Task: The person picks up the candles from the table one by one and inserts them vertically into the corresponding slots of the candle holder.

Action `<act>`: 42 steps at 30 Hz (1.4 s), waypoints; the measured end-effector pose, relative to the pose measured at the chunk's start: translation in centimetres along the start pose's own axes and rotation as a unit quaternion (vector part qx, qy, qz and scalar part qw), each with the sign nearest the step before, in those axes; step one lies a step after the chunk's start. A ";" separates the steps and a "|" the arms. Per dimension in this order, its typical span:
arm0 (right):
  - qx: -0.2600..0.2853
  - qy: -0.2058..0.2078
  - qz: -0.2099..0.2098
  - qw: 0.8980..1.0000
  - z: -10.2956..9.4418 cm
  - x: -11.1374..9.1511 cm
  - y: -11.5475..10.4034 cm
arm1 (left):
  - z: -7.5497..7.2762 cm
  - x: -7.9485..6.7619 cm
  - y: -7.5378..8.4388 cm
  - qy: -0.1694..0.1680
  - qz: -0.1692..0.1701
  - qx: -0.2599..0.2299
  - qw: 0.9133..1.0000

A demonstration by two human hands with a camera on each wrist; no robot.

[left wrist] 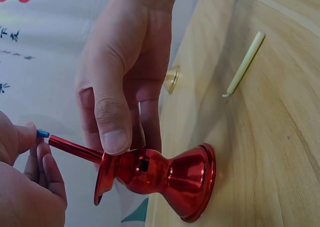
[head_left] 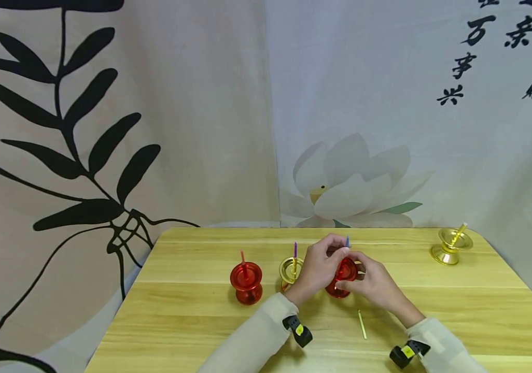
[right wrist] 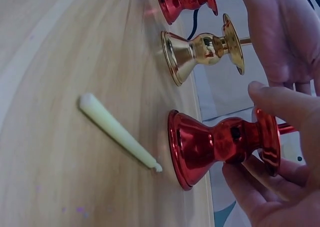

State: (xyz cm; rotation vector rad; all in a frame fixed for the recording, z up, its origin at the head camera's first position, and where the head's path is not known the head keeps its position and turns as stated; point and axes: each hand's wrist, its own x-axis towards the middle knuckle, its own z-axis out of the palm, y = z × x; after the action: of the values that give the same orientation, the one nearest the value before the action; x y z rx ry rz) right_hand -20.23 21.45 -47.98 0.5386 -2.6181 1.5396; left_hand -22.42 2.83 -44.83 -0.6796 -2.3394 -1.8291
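A red metal candle holder (left wrist: 194, 182) stands upright on the table, with a thin tube rising from its dish. My right hand (head_left: 379, 282) grips it by the dish and neck, thumb on the near side. At the top of the tube, my left hand (head_left: 317, 267) pinches a small blue candle (left wrist: 43, 133) between thumb and fingers. The candle's lower end is at the tube's mouth; whether it is inside I cannot tell. Most of the candle is hidden by the fingers in the left wrist view. A pale yellow candle (head_left: 362, 325) lies in front of the holder.
Left of my hands stand a gold holder (right wrist: 205, 49) with a purple candle (head_left: 295, 249) and a red holder (head_left: 249, 294) with a red candle (head_left: 242, 256). Another gold holder (head_left: 446, 255) with a yellow candle is at the far right. A printed cloth (head_left: 219, 129) hangs behind the table.
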 end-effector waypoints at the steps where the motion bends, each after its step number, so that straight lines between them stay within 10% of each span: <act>1: 0.000 -0.001 0.003 1.000 0.0 0.0 0.0 | 0.0 0.0 0.0 0.000 0.000 0.001 1.000; 27: 0.006 -0.005 0.000 1.000 0.2 0.2 -0.2 | 0.0 -0.5 -1.2 0.013 0.080 0.065 0.995; 42: 0.078 -0.022 0.020 0.997 0.3 0.0 0.5 | 0.4 -1.6 -1.0 0.014 0.029 0.055 0.998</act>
State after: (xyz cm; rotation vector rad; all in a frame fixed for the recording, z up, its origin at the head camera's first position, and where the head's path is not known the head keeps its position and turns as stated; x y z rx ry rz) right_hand -20.35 21.39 -48.61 0.5384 -2.5696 1.7753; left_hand -21.37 2.54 -46.37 -0.6954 -2.3560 -1.6602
